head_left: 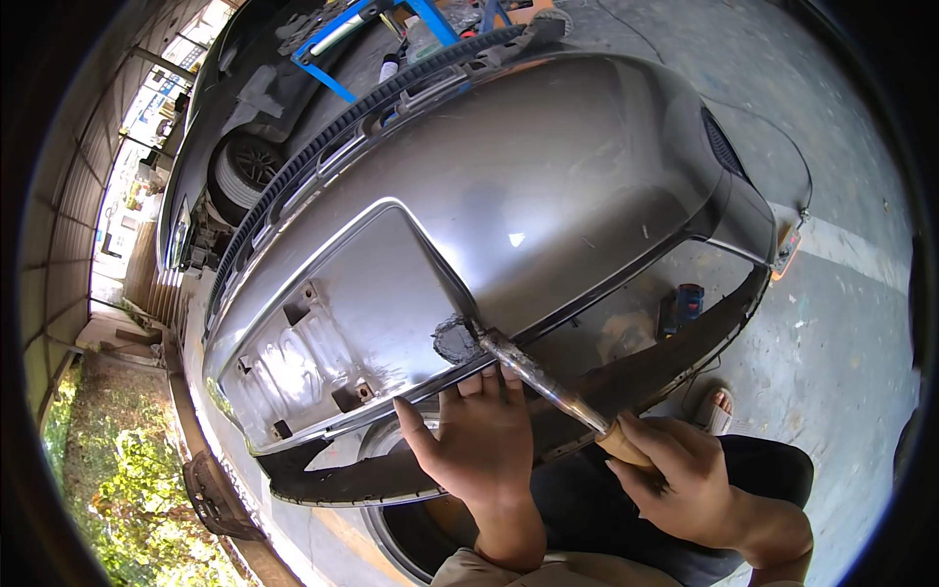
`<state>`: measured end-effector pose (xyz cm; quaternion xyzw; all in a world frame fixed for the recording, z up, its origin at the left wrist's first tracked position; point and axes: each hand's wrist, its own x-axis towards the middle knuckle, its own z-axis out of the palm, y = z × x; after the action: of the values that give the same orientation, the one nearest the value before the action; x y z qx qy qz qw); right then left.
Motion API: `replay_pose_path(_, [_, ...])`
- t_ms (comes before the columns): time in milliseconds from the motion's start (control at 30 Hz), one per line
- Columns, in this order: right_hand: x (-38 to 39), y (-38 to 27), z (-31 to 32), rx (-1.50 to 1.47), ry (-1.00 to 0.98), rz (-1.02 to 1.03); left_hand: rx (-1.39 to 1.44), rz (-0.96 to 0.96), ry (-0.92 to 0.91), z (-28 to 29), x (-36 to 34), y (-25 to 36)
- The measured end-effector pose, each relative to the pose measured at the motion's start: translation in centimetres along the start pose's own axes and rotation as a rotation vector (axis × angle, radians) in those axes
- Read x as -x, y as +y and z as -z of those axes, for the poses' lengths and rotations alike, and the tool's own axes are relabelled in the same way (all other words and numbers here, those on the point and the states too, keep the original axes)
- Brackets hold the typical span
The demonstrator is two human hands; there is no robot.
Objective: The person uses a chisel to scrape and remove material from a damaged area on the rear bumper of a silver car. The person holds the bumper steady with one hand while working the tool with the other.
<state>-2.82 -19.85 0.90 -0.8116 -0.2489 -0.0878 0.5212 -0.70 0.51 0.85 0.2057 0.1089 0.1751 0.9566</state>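
A large silver-grey car bumper (577, 186) lies across the view in front of me. My right hand (690, 481) is closed round the wooden handle of a soldering iron (548, 380), whose long metal shaft slants up to the left. Its tip rests at a rough, dark, melted-looking patch (453, 342) beside the corner of the recessed plate area. My left hand (479, 445) lies palm down with fingers stretched and thumb apart, just below that patch. Its fingertips touch the bumper's lower edge, close to the iron's shaft.
A tyre (416, 533) is under the bumper's near side. A blue metal frame (430, 22) and a car wheel (245, 166) stand beyond it. A dark red-and-black device (682, 310) shows through the bumper's opening. A cable (804, 161) runs along the floor at right.
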Motion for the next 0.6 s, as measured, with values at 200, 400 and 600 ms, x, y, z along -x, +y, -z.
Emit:
replay_pose_path(200, [0.4,-0.4,0.4,0.059,-0.036,0.027,0.088,0.044,-0.046,0.7,-0.1,0.5])
replay_pose_path(400, [0.8,0.0,0.1,0.100,0.015,0.083,0.156,0.063,-0.070,1.5,-0.3,0.4])
replay_pose_path(600, [0.5,0.1,-0.2,0.162,0.008,0.132,0.150,0.036,0.009,0.7,-0.2,0.2])
